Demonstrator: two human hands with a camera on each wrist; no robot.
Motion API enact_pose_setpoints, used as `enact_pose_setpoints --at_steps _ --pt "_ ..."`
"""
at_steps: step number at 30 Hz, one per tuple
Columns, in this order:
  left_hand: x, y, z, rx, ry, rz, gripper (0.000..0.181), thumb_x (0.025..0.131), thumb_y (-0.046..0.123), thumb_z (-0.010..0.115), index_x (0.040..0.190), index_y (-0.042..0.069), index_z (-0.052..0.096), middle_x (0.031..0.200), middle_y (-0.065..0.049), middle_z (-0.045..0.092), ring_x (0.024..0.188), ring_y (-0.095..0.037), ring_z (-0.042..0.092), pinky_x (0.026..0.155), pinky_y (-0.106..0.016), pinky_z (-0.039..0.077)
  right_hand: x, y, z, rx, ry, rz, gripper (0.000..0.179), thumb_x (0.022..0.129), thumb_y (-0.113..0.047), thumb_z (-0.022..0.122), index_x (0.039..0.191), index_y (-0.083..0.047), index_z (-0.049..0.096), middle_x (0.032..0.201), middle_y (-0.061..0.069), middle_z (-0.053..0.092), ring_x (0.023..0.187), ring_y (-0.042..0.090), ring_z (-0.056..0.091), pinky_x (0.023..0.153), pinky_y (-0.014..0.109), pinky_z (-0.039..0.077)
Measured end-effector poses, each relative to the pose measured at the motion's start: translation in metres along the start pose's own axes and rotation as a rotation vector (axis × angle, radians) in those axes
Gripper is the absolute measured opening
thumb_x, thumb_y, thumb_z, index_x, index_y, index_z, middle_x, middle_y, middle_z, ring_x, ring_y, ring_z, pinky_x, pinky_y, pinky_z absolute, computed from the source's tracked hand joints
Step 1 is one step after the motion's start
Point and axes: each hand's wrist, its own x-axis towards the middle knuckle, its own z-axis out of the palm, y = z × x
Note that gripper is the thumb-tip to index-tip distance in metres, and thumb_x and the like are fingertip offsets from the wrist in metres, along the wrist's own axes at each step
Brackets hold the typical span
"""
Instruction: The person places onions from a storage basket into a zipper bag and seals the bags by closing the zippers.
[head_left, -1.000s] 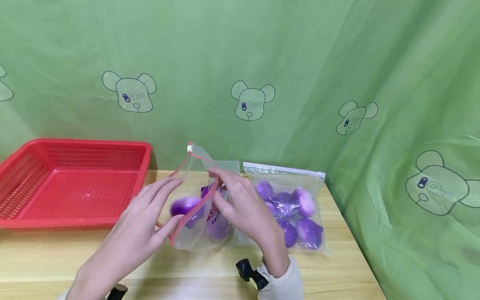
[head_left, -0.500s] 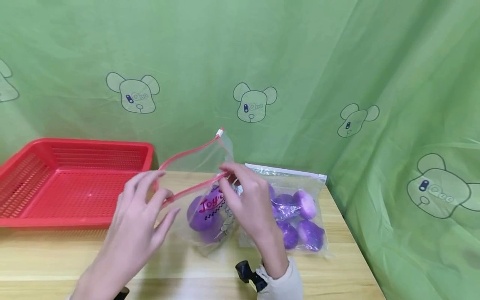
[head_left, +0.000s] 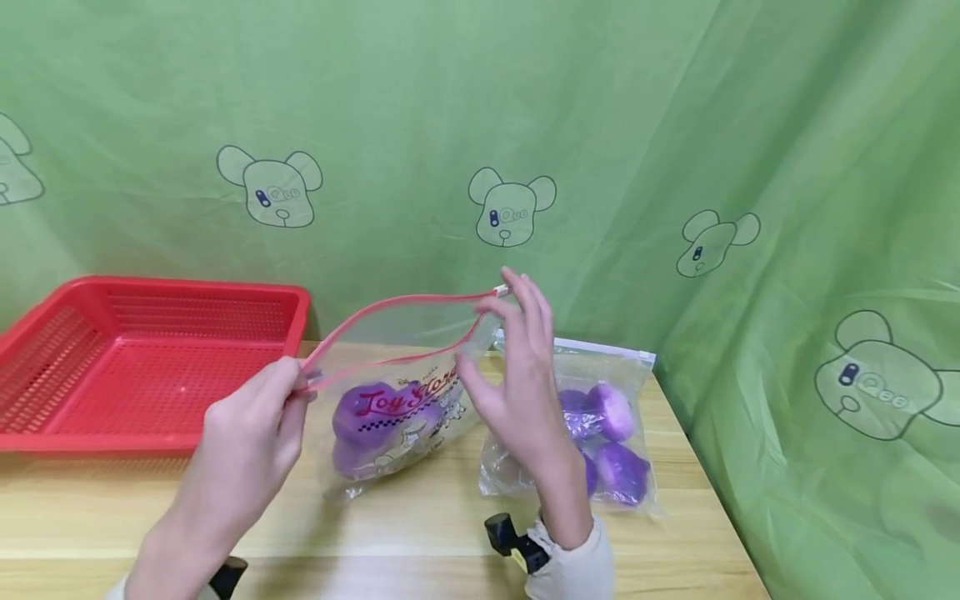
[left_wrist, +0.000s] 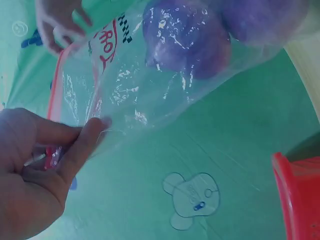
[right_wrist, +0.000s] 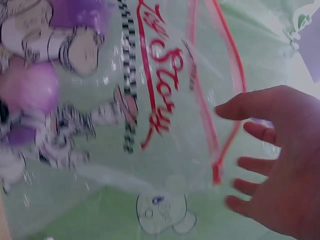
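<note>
My left hand [head_left: 240,442] pinches the left end of the mouth of a clear zip bag [head_left: 420,429] between thumb and fingers. The bag has a red zip edge and "Toy Story" print. Its mouth gapes, and it hangs tilted over the table with several purple, onion-like round things [left_wrist: 187,42] inside. At the other end of the mouth, my right hand [head_left: 521,383] is spread beside the white slider [head_left: 501,291]. In the right wrist view, its thumb and fingers [right_wrist: 250,186] stand apart near the zip's red end, holding nothing.
A second clear bag [head_left: 525,479] with a white zip lies on the wooden table [head_left: 397,550] at right, holding several purple round things [head_left: 621,473]. A red basket [head_left: 176,392] stands at left. A green curtain [head_left: 390,108] hangs behind.
The left hand has moved from spread beside the bag mouth to pinching its left end. The right hand has let go of the near edge and risen toward the slider end. The bag has swung level.
</note>
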Motion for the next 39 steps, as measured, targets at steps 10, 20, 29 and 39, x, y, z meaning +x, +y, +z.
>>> enact_pose_setpoints --at_steps 10,20,29,39 --pt "0.001 -0.026 -0.005 -0.073 0.027 -0.070 0.044 0.078 -0.017 0.065 0.118 -0.004 0.053 0.100 -0.017 0.073 0.052 -0.011 0.046 0.039 -0.013 0.027 -0.004 0.019 -0.009 -0.060 -0.110 0.257 0.054 0.094 -0.014 0.066 0.144 -0.011 0.048 0.136 0.012 0.046 0.129 0.024 0.038 0.106 0.048 0.041" --pt "0.004 -0.039 -0.003 -0.127 0.074 -0.074 0.046 0.079 -0.003 0.065 0.125 -0.001 0.061 0.103 -0.011 0.070 0.076 -0.018 0.060 0.061 -0.011 0.038 -0.001 0.038 0.004 0.205 -0.099 0.291 0.026 0.098 -0.012 0.062 0.123 -0.002 0.063 0.113 0.010 0.070 0.106 0.023 0.066 0.097 0.037 0.052" --pt "0.013 -0.005 -0.006 -0.055 0.114 -0.078 0.047 0.089 0.012 0.060 0.133 -0.004 0.055 0.140 -0.022 0.051 0.135 -0.041 0.039 0.111 -0.056 0.027 -0.001 0.013 -0.006 0.153 0.118 -0.054 0.013 0.091 0.002 0.068 0.103 0.002 0.072 0.094 0.011 0.074 0.084 0.019 0.069 0.081 0.025 0.056" --pt "0.033 0.063 0.003 -0.087 0.046 0.178 0.030 0.102 0.019 0.050 0.118 0.001 0.066 0.127 -0.016 0.063 0.126 -0.040 0.051 0.112 -0.064 0.024 -0.005 -0.036 -0.006 0.191 -0.013 -0.272 0.014 0.088 0.002 0.068 0.102 0.001 0.072 0.099 0.010 0.073 0.094 0.020 0.069 0.090 0.025 0.055"
